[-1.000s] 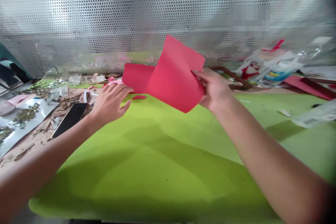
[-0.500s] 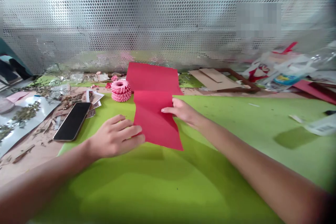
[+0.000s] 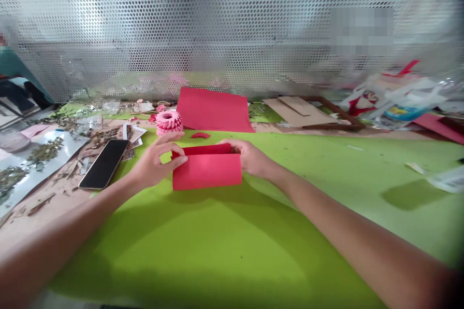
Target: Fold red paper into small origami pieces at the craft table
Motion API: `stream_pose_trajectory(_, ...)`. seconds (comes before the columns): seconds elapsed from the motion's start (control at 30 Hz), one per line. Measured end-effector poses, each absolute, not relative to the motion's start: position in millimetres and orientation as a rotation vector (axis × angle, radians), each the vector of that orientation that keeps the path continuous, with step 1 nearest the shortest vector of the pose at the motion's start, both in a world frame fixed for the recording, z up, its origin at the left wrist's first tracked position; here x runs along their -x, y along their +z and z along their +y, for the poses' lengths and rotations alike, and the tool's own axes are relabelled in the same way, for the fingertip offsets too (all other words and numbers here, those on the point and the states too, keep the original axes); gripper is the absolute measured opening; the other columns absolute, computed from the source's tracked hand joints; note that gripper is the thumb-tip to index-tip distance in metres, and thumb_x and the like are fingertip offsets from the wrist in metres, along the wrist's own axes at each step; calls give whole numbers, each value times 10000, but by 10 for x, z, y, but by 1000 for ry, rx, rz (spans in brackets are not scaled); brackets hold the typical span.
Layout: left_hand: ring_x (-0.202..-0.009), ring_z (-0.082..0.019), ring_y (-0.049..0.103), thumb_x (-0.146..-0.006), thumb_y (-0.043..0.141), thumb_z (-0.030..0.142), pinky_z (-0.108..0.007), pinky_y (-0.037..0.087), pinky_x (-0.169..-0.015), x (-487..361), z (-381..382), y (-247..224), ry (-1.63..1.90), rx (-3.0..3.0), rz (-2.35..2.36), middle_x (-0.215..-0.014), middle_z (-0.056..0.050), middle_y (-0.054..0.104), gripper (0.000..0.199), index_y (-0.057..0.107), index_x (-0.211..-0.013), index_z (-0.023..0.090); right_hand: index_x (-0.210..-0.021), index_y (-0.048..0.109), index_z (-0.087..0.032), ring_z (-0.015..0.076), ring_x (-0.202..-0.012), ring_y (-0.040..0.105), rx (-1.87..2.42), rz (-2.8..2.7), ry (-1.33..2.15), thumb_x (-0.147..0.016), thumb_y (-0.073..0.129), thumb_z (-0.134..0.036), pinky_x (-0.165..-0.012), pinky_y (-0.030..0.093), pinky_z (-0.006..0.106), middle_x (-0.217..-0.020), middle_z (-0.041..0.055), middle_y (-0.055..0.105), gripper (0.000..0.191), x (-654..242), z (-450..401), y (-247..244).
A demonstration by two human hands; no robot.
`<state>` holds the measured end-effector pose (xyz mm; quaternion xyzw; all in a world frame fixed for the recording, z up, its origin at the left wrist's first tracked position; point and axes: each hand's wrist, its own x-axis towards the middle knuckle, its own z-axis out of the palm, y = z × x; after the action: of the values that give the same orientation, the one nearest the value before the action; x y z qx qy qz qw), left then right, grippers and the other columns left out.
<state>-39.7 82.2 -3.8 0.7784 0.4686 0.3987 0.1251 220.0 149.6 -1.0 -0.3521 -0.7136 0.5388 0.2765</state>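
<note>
so, a folded red paper sheet (image 3: 206, 174) lies low of centre on a green mat (image 3: 217, 256). the left hand (image 3: 157, 162) is half closed, pinching the sheet's left end, while the right hand (image 3: 250, 158) stays loosely open, fingertips on its upper edge. a second red sheet (image 3: 213, 111) and a pink folded-paper rosette (image 3: 168, 122) sit just beyond, a black smartphone (image 3: 104, 164) lower left of them.

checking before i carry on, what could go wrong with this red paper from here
The folded red paper is touched only at its ends by the left hand and right hand, so it might spring open or skew. The pink paper rosette sits just beyond the left hand and could get knocked.
</note>
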Motion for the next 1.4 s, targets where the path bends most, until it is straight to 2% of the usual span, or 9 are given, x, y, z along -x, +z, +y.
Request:
stream_pose_trajectory(0.13,-827,-197,681,-883,593,324,-328,552,-756,393,851,-83,1014,-2076,1459,-891,-44,738,166,693,-836,201,-968,683,-207,194,-867,689,879,-1911,1526,-718,744,-245,-705,552,296,-998,53,728,261,-2164,1420,33)
stream_pose_trajectory(0.23,-878,-192,684,-870,617,316,-293,547,-762,390,852,-131,1061,-2054,1482,-967,-38,742,147,700,-923,207,-978,674,-209,186,-826,681,927,-1883,1521,-795,661,-303,-698,541,298,-948,47,722,206,-2198,1476,13)
stream_pose_trajectory(0.33,-930,-202,691,-872,626,332,-270,556,-709,388,847,-155,1085,-2016,1506,-1074,-46,735,236,679,-1072,220,-1055,658,-230,182,-773,671,951,-1853,1480,-921,480,-451,-681,535,311,-905,43,710,314,-2231,1504,1)
stream_pose_trajectory(0.4,-936,-206,695,-880,620,335,-278,562,-725,384,840,-150,1068,-2025,1514,-1082,-41,739,247,679,-1094,226,-1122,645,-252,188,-759,659,981,-1950,1315,-908,522,-503,-657,524,311,-896,37,703,352,-2230,1467,5)
stream_pose_trajectory(0.5,-948,-203,699,-898,600,319,-308,553,-841,377,828,-130,1048,-2094,1499,-1059,-26,751,199,704,-1038,223,-1130,657,-270,198,-771,650,1037,-2127,1001,-847,654,-459,-635,512,311,-950,39,706,341,-2198,1369,12)
stream_pose_trajectory(0.57,-956,-207,701,-911,582,323,-313,550,-860,375,821,-121,1042,-2120,1492,-1049,-23,757,196,715,-1014,223,-1083,678,-263,204,-797,660,1026,-2157,927,-868,634,-438,-655,523,322,-995,47,713,280,-2174,1320,10)
stream_pose_trajectory(0.77,-965,-207,701,-929,549,345,-305,554,-845,381,817,-115,1064,-2116,1481,-1064,-23,759,242,727,-1045,228,-994,711,-246,210,-852,682,974,-2101,914,-878,634,-431,-768,552,356,-968,48,732,232,-2162,1324,-30)
stream_pose_trajectory(1.2,-834,-209,711,-888,599,372,-288,566,-692,421,901,-213,944,-2085,1539,-956,-21,776,219,775,-919,246,-1003,745,-258,228,-899,699,1072,-2211,926,-871,639,-412,-747,544,344,-1047,42,750,229,-2174,1409,-79)
stream_pose_trajectory(1.4,-885,-207,695,-913,555,202,-331,550,-838,442,1005,-289,725,-2501,1534,-952,-39,761,229,775,-961,243,-1025,758,-255,245,-898,659,849,-2490,400,-898,628,-292,-822,513,412,-979,67,753,185,-2182,1580,-274)
